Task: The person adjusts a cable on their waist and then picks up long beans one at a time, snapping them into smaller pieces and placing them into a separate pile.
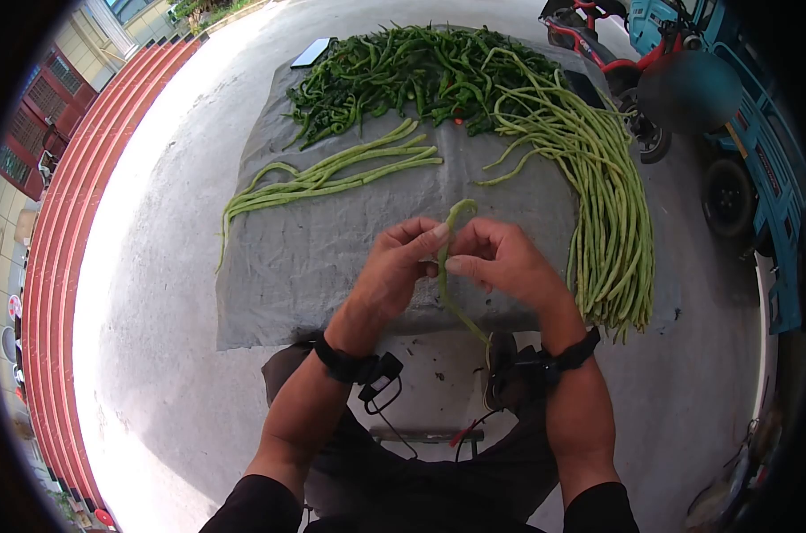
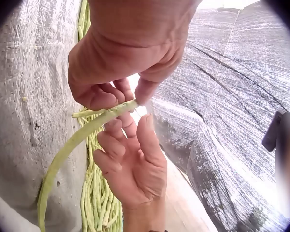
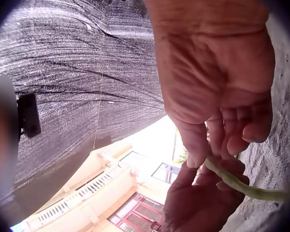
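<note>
One long, slender, pale-green bean pod (image 2: 76, 138) is between the fingers of the two hands, raised above a grey woven sheet (image 1: 296, 284). It should be very light and rather bendy: it droops in a curve from the fingers toward the person's knees, and its upper end hooks over just beyond them. The skin looks matte, so slipping seems a minor worry; the likelier trouble is a sharp bend snapping or bruising the pod. A gentle thumb-and-finger hold near one end, with the other hand close beside it, would suit it best, since the long free length will swing.

The left hand (image 1: 394, 258) has thumb and finger clamped on the pod near its hooked end. The right hand (image 1: 505, 258) meets it from the other side, thumb pointing inward and fingers bent; whether they pinch the pod or merely touch it, I cannot tell. Both forearms slope inward, bringing the fingertips close together in front of the body.

Beyond the fingers to the left lies a small row of similar pods (image 1: 319, 184); to their right, a thick bundle of pods (image 1: 612, 204); farthest ahead, a heap of dark-green peppers (image 1: 403, 75).
</note>
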Action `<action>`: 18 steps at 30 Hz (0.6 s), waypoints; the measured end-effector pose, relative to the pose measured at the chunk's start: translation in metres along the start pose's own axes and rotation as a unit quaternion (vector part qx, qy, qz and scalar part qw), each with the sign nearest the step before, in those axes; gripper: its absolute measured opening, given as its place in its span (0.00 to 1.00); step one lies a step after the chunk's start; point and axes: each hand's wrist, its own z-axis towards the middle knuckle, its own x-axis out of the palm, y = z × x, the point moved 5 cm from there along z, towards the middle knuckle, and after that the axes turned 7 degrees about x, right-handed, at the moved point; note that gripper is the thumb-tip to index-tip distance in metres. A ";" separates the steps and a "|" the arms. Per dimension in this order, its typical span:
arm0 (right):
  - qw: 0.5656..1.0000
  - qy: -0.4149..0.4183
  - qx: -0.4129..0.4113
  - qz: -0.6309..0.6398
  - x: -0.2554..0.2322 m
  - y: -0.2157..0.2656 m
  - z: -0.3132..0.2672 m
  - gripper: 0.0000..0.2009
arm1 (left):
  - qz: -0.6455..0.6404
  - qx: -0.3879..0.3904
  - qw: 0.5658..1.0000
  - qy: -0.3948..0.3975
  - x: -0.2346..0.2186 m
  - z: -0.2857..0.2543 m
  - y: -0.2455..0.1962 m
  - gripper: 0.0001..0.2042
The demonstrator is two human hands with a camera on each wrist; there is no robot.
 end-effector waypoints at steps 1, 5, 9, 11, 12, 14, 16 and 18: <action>1.000 -0.007 0.008 -0.017 0.003 0.001 0.001 0.11 | -0.005 0.000 1.000 -0.002 -0.001 0.001 0.002 0.09; 0.998 -0.031 0.013 -0.046 0.010 -0.001 0.004 0.09 | -0.012 0.000 1.000 -0.013 -0.001 0.000 0.005 0.09; 0.997 -0.048 0.024 -0.047 0.012 0.000 0.006 0.10 | 0.009 -0.003 1.000 -0.010 -0.005 0.000 0.006 0.11; 0.998 -0.049 0.021 -0.040 0.012 -0.003 0.009 0.10 | 0.011 -0.001 1.000 -0.011 -0.005 0.000 0.006 0.11; 0.998 -0.051 0.019 -0.037 0.011 -0.005 0.010 0.10 | 0.009 0.003 1.000 -0.017 -0.005 0.000 0.006 0.11; 0.998 -0.060 0.010 -0.007 0.011 -0.003 0.009 0.09 | 0.003 0.012 0.999 -0.029 -0.002 -0.001 0.003 0.11; 0.997 -0.064 -0.001 0.030 0.010 -0.003 0.010 0.09 | -0.005 0.013 0.999 -0.042 -0.002 -0.001 0.001 0.10; 0.995 -0.065 -0.012 0.075 0.007 -0.005 0.012 0.08 | 0.000 0.010 0.999 -0.039 -0.002 -0.001 0.001 0.09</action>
